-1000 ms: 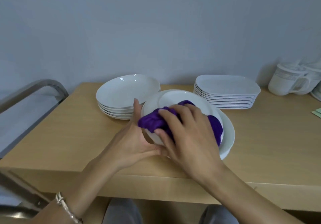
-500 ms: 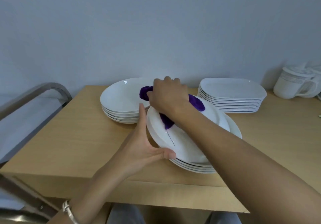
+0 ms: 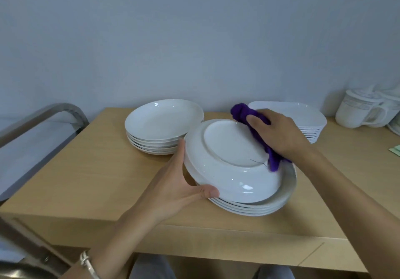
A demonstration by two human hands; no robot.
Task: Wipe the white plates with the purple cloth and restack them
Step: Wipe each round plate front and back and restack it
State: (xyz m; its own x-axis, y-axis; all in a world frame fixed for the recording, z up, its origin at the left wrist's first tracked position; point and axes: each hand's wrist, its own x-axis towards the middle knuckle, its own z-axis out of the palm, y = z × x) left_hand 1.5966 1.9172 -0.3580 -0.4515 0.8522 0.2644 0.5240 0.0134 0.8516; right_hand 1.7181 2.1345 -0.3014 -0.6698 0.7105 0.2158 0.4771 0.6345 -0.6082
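Firmly, left hand [image 3: 173, 183] grips the upturned glossy round plate [image 3: 227, 149] while right hand [image 3: 281, 136] fingers [image 3: 256, 123] clutch bunched purple cloth [image 3: 242, 112].

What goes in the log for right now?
step: wiping underside | left hand: holds upturned round white plate by rim | right hand: presses bunched purple cloth on it | below: white plate stack

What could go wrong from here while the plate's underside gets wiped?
1. The upturned plate leans tilted, its rim held by the left hand alone. Pressure from the right hand with the purple cloth might slip it onto the near stack and chip it.
2. That stack sits close to the table front edge, so a shove could possibly nudge it off.
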